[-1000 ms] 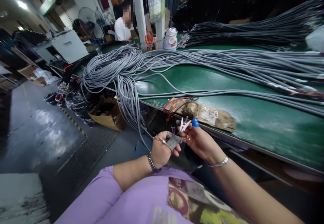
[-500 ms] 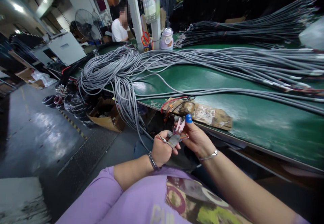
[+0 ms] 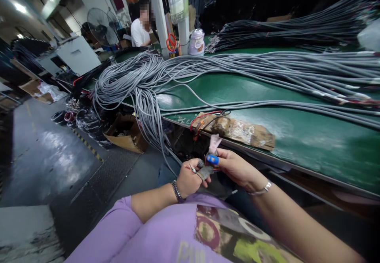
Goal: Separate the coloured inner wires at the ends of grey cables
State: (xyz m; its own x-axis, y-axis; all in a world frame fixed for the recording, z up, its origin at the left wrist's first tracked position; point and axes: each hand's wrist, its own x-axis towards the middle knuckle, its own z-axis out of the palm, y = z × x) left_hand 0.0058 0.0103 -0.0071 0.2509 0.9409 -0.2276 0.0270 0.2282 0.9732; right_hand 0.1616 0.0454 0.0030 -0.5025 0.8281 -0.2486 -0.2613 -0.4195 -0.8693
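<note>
Left grip [image 3: 191, 179] clasping gray cable end [image 3: 205, 172], right grip [image 3: 236, 166] holding pink clip [image 3: 214, 141] alongside, green bench [image 3: 314, 144] beyond both

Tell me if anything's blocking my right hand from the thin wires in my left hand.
Nothing visible: the right hand, holding a pink clip, has its blue-covered fingertip close to the thin wires in the left hand.
</note>
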